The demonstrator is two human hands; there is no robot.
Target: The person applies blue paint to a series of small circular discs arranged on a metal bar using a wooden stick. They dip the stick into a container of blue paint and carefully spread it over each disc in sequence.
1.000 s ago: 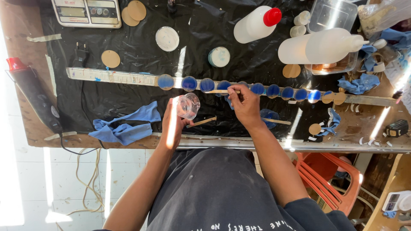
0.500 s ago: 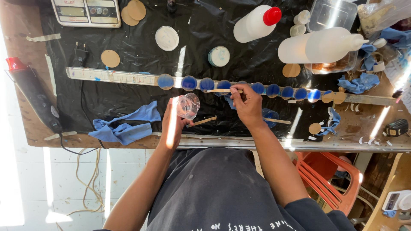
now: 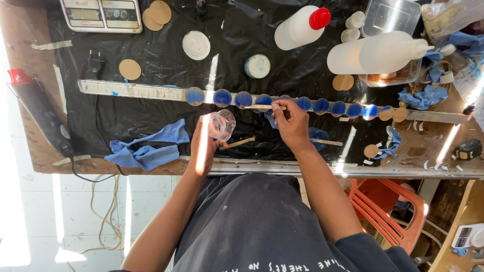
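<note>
My left hand (image 3: 203, 146) holds a small clear plastic cup (image 3: 222, 124) tilted over the black sheet. My right hand (image 3: 291, 122) grips a thin wooden stick (image 3: 259, 107), its tip resting on one of the blue-coated round discs (image 3: 263, 99). Several such blue discs (image 3: 322, 106) sit in a row along a long wooden strip (image 3: 136, 90). A second wooden stick (image 3: 238, 143) lies near the cup.
Two white squeeze bottles (image 3: 301, 27) (image 3: 375, 52), a clear tub (image 3: 390, 17), plain wooden discs (image 3: 130, 69), a white lid (image 3: 196, 45), a digital scale (image 3: 101, 15), blue cloths (image 3: 148, 148) and a heat gun (image 3: 38, 111) lie about. An orange chair (image 3: 385, 211) stands below the table edge.
</note>
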